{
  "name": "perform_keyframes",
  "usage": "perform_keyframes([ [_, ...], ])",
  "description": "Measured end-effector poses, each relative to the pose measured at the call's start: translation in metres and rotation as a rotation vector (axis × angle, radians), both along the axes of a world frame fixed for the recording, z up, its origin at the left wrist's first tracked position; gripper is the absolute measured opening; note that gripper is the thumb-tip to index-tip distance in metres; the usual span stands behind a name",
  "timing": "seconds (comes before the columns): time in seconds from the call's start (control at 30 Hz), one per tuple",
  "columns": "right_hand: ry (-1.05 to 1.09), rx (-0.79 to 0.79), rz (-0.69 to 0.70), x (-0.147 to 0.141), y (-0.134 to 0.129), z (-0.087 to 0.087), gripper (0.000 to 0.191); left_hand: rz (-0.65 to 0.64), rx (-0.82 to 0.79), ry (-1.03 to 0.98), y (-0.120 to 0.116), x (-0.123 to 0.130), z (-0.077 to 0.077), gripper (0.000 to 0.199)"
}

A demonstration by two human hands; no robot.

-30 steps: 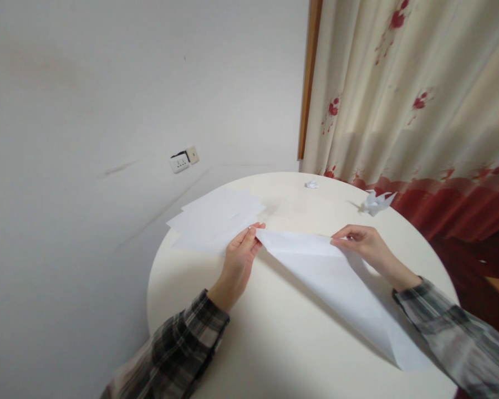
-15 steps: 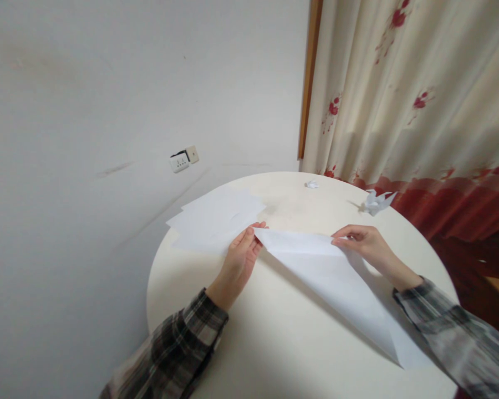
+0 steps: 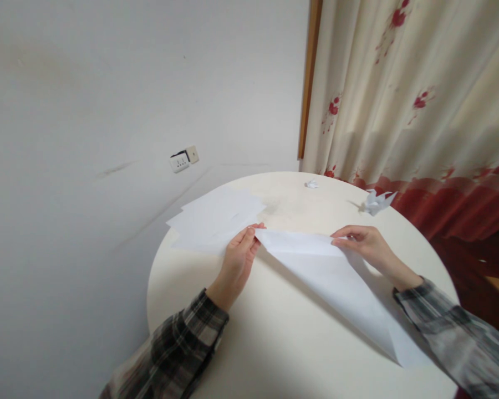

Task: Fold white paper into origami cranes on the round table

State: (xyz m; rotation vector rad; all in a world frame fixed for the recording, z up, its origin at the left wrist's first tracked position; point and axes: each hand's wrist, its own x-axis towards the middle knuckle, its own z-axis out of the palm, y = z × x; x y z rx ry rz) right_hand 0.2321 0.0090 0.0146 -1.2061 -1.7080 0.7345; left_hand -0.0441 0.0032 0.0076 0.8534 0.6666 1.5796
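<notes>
A partly folded sheet of white paper [image 3: 322,271] is held up between my two hands over the round table. My left hand [image 3: 241,255] pinches its pointed left corner between thumb and fingers. At the upper right edge, my right hand [image 3: 363,244] grips the paper between thumb and forefinger. A crease runs across near the top edge. The lower part slants down to the right, its end near my right sleeve. What lies under the sheet is hidden.
Loose white sheets [image 3: 216,216] lie spread at the table's back left. A paper crane [image 3: 375,203] stands near the right edge of the white table [image 3: 249,338]. A small folded paper piece [image 3: 311,184] sits at the back. Wall and curtain [image 3: 399,111] border the table.
Almost nothing differs. Both hands keep the same grip on the paper, with only a very slight shift of the left hand and the sheet.
</notes>
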Motion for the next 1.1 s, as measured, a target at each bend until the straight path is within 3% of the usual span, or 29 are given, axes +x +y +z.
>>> perform_keyframes([
  [0.73,-0.025,-0.002,-0.004,0.004,0.002,-0.001,0.03,0.013,-0.037,0.061,0.002,-0.004,-0.004,0.02],
  [0.83,-0.047,-0.022,0.005,0.004,0.005,-0.005,0.029,0.088,-0.101,0.248,0.003,-0.008,-0.006,0.025],
  [0.9,-0.095,-0.063,0.04,0.004,0.01,-0.012,0.028,0.223,-0.074,0.477,0.003,-0.011,-0.007,0.033],
  [1.0,-0.172,-0.189,0.162,-0.001,0.021,-0.027,0.025,0.362,0.186,0.933,-0.001,-0.013,-0.014,0.043],
  [1.03,-0.18,-0.238,0.211,-0.004,0.024,-0.032,0.026,0.312,0.301,1.083,-0.003,-0.012,-0.018,0.04],
  [1.1,-0.196,-0.307,0.321,-0.011,0.032,-0.039,0.028,0.04,0.488,1.328,-0.009,-0.011,-0.026,0.035],
])
